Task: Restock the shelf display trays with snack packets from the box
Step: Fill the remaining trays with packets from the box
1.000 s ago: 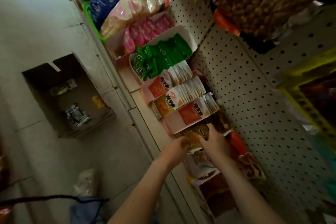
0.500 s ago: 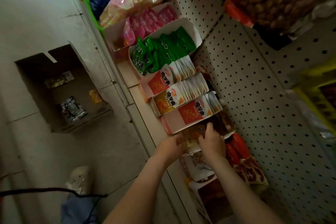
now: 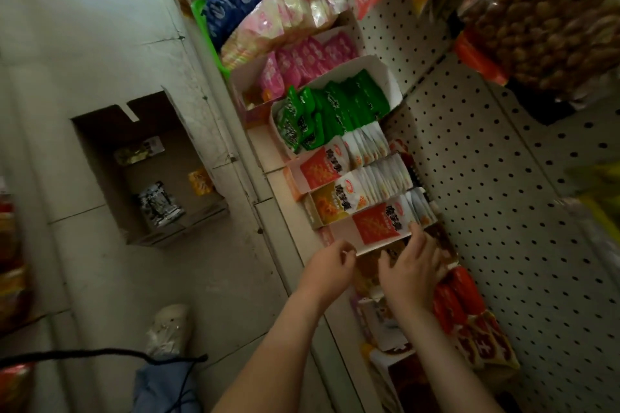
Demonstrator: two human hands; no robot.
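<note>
Head view, near to far. The left hand [image 3: 330,263] sits at the shelf [image 3: 268,178] edge with fingers curled. Whether it pinches anything I cannot tell. Just beside it the right hand [image 3: 412,266] lies with fingers spread and fairly straight, pressing on a row of brown packets [image 3: 367,275] and holding nothing.

These packets look light, thin and soft, with slick film that would slide and crumple. I judge it best to pinch them at the top seam, or squeeze several together as a flat stack, and set them down upright.

Beyond them the orange tray [image 3: 339,233] is nearly full, touching the right fingertips. Then come green packets [image 3: 335,111] and pink packets [image 3: 302,60].

Well apart, on the floor to the left, the box [image 3: 100,144] stands open with only a few packets [image 3: 159,203] left inside.
</note>
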